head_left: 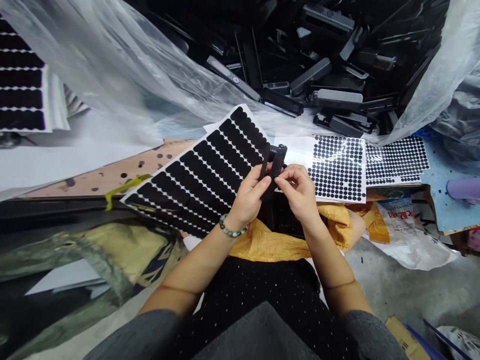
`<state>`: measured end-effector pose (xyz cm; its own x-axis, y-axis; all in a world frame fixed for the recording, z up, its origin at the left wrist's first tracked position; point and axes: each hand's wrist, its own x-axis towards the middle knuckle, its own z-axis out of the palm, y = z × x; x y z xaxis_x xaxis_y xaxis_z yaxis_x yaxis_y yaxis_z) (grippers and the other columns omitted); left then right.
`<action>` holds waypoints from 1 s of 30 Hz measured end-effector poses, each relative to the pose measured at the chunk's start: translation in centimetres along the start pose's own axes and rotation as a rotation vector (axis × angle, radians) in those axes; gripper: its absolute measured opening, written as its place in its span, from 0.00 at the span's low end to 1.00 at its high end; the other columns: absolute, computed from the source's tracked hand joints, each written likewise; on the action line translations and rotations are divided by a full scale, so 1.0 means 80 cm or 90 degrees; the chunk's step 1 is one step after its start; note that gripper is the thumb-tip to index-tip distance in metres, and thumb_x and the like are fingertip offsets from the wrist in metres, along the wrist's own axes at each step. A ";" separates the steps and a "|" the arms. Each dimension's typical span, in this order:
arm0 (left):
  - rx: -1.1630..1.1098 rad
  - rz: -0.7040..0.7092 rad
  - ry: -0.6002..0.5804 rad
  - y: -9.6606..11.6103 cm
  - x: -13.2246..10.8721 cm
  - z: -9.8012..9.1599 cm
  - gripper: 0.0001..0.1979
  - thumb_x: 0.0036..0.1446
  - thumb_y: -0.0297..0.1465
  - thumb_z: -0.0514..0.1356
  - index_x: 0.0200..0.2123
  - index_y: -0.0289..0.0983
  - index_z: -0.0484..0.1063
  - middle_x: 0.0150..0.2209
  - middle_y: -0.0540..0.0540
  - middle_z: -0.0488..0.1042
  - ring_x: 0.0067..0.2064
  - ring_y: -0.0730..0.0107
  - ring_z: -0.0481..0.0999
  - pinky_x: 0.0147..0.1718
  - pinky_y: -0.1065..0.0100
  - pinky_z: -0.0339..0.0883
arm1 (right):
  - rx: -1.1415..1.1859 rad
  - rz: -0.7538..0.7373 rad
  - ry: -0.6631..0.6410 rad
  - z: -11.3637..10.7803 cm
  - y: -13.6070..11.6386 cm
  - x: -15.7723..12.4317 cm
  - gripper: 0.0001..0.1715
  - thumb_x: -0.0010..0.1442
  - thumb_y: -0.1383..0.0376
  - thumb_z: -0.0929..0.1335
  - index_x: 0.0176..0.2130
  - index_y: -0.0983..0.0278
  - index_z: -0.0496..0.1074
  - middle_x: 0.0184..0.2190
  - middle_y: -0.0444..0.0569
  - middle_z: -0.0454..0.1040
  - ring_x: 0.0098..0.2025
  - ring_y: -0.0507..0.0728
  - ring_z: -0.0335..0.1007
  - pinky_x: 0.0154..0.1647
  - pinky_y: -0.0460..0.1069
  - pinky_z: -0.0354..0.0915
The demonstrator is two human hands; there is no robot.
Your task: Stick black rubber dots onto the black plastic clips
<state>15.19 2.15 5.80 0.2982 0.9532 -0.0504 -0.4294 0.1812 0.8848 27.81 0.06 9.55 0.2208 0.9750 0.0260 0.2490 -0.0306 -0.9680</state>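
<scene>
My left hand (250, 194) is closed around the lower end of a slim black plastic part (276, 162), thumb in front. The part stands roughly upright, and two long pieces of it spread apart toward the top. At its right edge, the thumb and fingertips of my right hand (298, 189) are pinched together, touching or nearly touching it. Whether they also hold something small cannot be made out. Behind my left hand lies a slanted white sheet of large black round stickers (210, 167). A sheet of smaller black dot stickers (339, 167) lies right of my right hand.
Many similar black parts (311, 75) are heaped at the back inside clear plastic sheeting (165, 95). More dot sheets (397, 160) lie to the right, near a purple cylinder (463, 189). Yellow cloth (277, 242) is below my hands; a yellow strip (122, 189) lies left.
</scene>
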 end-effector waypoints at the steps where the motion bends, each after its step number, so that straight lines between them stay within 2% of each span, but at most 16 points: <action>1: 0.015 -0.003 -0.001 0.002 -0.001 -0.001 0.16 0.57 0.41 0.64 0.47 0.42 0.74 0.50 0.46 0.78 0.56 0.62 0.75 0.61 0.56 0.64 | -0.014 0.002 0.003 -0.001 0.002 0.000 0.10 0.54 0.61 0.72 0.27 0.60 0.69 0.33 0.45 0.67 0.39 0.54 0.68 0.39 0.50 0.70; 5: 0.016 -0.054 -0.023 0.010 -0.002 -0.008 0.17 0.57 0.42 0.64 0.46 0.40 0.73 0.46 0.45 0.80 0.53 0.60 0.78 0.56 0.58 0.71 | -0.116 0.009 0.038 -0.009 0.017 0.007 0.15 0.51 0.57 0.75 0.32 0.60 0.67 0.36 0.44 0.65 0.33 0.51 0.66 0.36 0.51 0.70; 7: 0.004 -0.081 -0.008 0.011 0.003 -0.013 0.18 0.56 0.42 0.64 0.47 0.40 0.71 0.45 0.45 0.80 0.50 0.60 0.80 0.49 0.60 0.75 | -0.205 -0.023 0.073 -0.013 0.027 0.013 0.17 0.51 0.57 0.75 0.37 0.61 0.69 0.43 0.49 0.66 0.37 0.54 0.68 0.40 0.54 0.71; 10: 0.010 -0.104 0.030 0.005 0.018 -0.019 0.20 0.55 0.42 0.65 0.48 0.40 0.69 0.45 0.45 0.79 0.48 0.60 0.81 0.42 0.64 0.78 | -0.356 -0.084 0.084 -0.013 0.042 0.019 0.11 0.54 0.63 0.73 0.37 0.63 0.70 0.50 0.58 0.66 0.48 0.62 0.68 0.49 0.60 0.69; 12: 0.013 -0.127 0.046 -0.001 0.030 -0.020 0.19 0.54 0.41 0.66 0.46 0.38 0.69 0.43 0.44 0.79 0.47 0.61 0.82 0.39 0.66 0.78 | -0.409 -0.114 0.062 -0.012 0.047 0.019 0.03 0.58 0.66 0.69 0.33 0.64 0.71 0.49 0.60 0.68 0.49 0.64 0.68 0.50 0.62 0.68; 13: 0.012 -0.140 0.055 -0.003 0.035 -0.020 0.19 0.54 0.40 0.65 0.46 0.38 0.69 0.42 0.44 0.79 0.46 0.61 0.82 0.38 0.67 0.78 | -0.411 -0.133 0.051 -0.012 0.047 0.017 0.05 0.60 0.67 0.67 0.31 0.64 0.70 0.47 0.60 0.69 0.48 0.64 0.69 0.49 0.63 0.68; 15: 0.012 -0.167 0.064 -0.002 0.041 -0.018 0.16 0.55 0.38 0.64 0.45 0.37 0.69 0.40 0.45 0.80 0.44 0.63 0.82 0.35 0.69 0.78 | -0.366 -0.173 0.034 -0.015 0.043 0.013 0.10 0.62 0.66 0.65 0.29 0.63 0.70 0.43 0.57 0.71 0.47 0.62 0.69 0.49 0.61 0.69; 17: 0.022 -0.195 0.049 0.005 0.042 -0.016 0.14 0.57 0.36 0.63 0.44 0.36 0.70 0.39 0.45 0.80 0.43 0.64 0.83 0.33 0.71 0.77 | -0.277 -0.175 0.015 -0.024 0.033 0.012 0.09 0.62 0.64 0.66 0.29 0.61 0.71 0.42 0.53 0.70 0.45 0.60 0.69 0.46 0.58 0.71; 19: 0.035 -0.224 0.016 0.017 0.039 -0.013 0.14 0.56 0.35 0.62 0.44 0.35 0.71 0.38 0.44 0.80 0.42 0.64 0.83 0.32 0.71 0.77 | -0.180 -0.136 -0.007 -0.036 0.021 0.015 0.07 0.60 0.61 0.69 0.31 0.60 0.72 0.42 0.51 0.69 0.46 0.58 0.69 0.43 0.55 0.71; 22: 0.051 -0.247 -0.033 0.037 0.030 -0.007 0.17 0.54 0.35 0.63 0.46 0.34 0.72 0.38 0.44 0.81 0.40 0.63 0.83 0.30 0.72 0.76 | -0.083 -0.075 -0.050 -0.050 0.004 0.025 0.07 0.57 0.60 0.71 0.31 0.60 0.72 0.44 0.49 0.69 0.48 0.57 0.68 0.46 0.54 0.71; 26: 0.095 -0.240 -0.079 0.055 0.021 -0.002 0.20 0.53 0.38 0.63 0.47 0.34 0.73 0.40 0.44 0.80 0.39 0.62 0.82 0.29 0.71 0.75 | -0.033 -0.041 -0.089 -0.053 -0.010 0.033 0.08 0.56 0.59 0.72 0.29 0.61 0.73 0.45 0.48 0.69 0.48 0.56 0.67 0.47 0.54 0.70; 30: 0.139 -0.226 -0.101 0.060 0.018 -0.001 0.24 0.53 0.42 0.63 0.49 0.34 0.73 0.40 0.43 0.80 0.40 0.60 0.82 0.31 0.68 0.75 | -0.016 -0.036 -0.096 -0.050 -0.015 0.031 0.08 0.55 0.60 0.72 0.28 0.61 0.73 0.46 0.49 0.69 0.47 0.56 0.67 0.43 0.52 0.71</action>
<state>13.48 4.45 9.92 0.5288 0.7895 -0.3117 -0.0925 0.4186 0.9034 31.81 1.61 11.81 0.0616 0.9973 0.0406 0.2812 0.0217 -0.9594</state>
